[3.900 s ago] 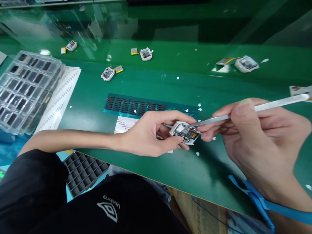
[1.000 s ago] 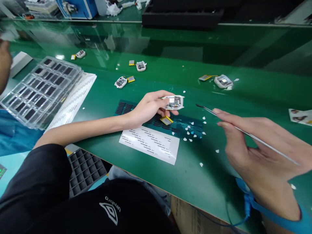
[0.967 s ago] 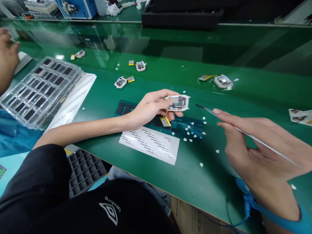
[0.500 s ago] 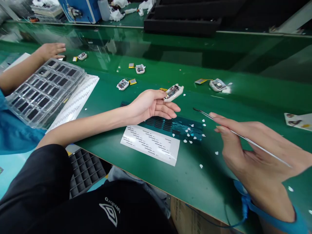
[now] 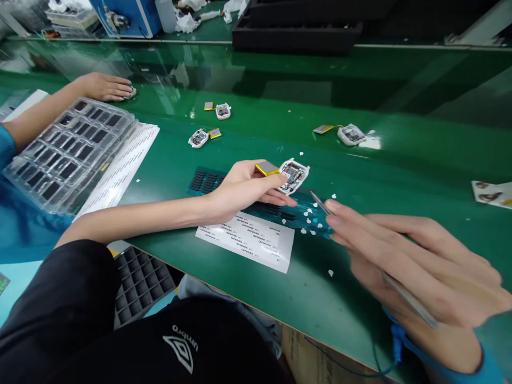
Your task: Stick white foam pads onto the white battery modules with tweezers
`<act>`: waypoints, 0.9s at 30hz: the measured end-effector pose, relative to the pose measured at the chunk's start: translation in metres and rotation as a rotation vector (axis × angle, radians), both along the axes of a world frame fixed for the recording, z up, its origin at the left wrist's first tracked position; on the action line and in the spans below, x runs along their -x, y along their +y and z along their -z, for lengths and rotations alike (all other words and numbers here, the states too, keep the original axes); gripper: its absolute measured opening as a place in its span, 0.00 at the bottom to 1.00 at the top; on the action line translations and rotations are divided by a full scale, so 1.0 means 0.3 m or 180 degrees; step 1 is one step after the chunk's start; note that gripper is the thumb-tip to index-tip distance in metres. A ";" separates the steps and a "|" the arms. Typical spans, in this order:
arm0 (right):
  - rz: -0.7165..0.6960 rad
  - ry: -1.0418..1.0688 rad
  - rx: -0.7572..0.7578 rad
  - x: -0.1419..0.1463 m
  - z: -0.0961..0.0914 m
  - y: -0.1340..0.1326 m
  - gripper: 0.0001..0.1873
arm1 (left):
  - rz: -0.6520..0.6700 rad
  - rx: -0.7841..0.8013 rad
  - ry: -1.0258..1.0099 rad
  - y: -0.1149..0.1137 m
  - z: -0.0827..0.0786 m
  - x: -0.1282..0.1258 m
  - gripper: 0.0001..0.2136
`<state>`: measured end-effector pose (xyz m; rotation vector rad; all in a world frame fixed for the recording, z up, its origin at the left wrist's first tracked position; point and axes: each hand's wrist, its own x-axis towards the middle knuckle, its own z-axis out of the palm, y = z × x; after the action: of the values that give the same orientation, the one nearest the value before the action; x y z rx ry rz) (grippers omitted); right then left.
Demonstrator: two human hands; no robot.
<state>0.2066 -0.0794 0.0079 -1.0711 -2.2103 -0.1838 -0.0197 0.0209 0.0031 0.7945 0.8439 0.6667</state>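
My left hand (image 5: 244,189) is closed on a white watch-like housing (image 5: 295,175) with its circuit board facing up; a yellow-edged battery (image 5: 267,168) hangs off its left side. Between the fingers of my right hand (image 5: 400,256) is a thin metal tool (image 5: 318,201), its tip just right of the housing. The tool's exact kind is unclear. Beneath my hands lies a teal film (image 5: 302,208) carrying black strips and small white stickers. A white printed sheet (image 5: 246,242) lies in front, partly under the film.
A co-worker's hand (image 5: 106,87) covers a housing at the back left, behind a clear compartment box (image 5: 72,154). Further housings with batteries (image 5: 199,138) (image 5: 351,135) lie across the bench. A black tray (image 5: 296,36) stands at the back.
My left hand has turned the housing face up and drawn it slightly nearer. My right hand has moved left, bringing the tool tip close. The co-worker's hand has reached right onto a housing.
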 end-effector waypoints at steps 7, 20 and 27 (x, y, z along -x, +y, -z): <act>-0.0242 -0.0765 -0.0659 0.031 -0.029 0.022 0.23 | -0.0243 0.0186 -0.0181 -0.042 -0.021 -0.024 0.09; 0.0186 -0.0558 -0.0469 0.051 0.012 -0.021 0.34 | -0.0321 -0.0041 -0.0119 -0.063 -0.019 -0.035 0.10; 0.0181 -0.0546 -0.0365 0.067 0.010 -0.020 0.36 | -0.0391 -0.0049 -0.0007 -0.059 -0.021 -0.039 0.10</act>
<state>0.1865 -0.0855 0.0050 -1.0904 -2.2904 -0.4369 -0.0079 0.0031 0.0094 0.7599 0.8915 0.7834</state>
